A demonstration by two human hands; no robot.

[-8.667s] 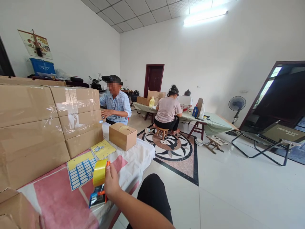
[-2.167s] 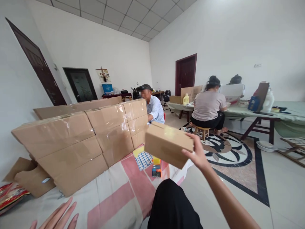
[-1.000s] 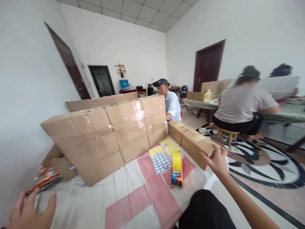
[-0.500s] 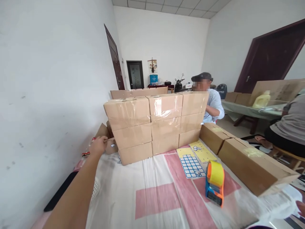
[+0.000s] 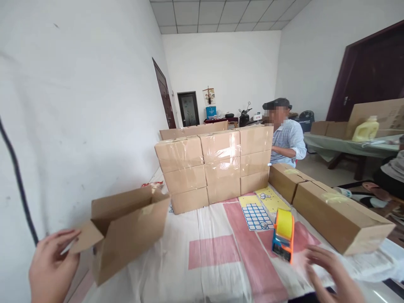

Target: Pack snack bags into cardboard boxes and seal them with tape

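Note:
My left hand [image 5: 52,267] grips a flap of an open, unsealed cardboard box [image 5: 126,229] and holds it above the near left of the cloth-covered table [image 5: 205,256]. My right hand [image 5: 331,273], blurred, hovers with fingers spread over the table's near right edge, just right of an orange and blue tape dispenser [image 5: 283,235] with a yellowish roll. It holds nothing.
A wall of taped cardboard boxes [image 5: 214,166] stands at the table's back. Two sealed boxes [image 5: 331,210] lie along the right edge. Blue and yellow label sheets [image 5: 261,208] lie beside the dispenser. A person in a cap [image 5: 284,134] sits behind the boxes. White wall on the left.
My left hand has pulled the open box from beside the stack toward me and lifted it. My right hand has come into view near the tape dispenser.

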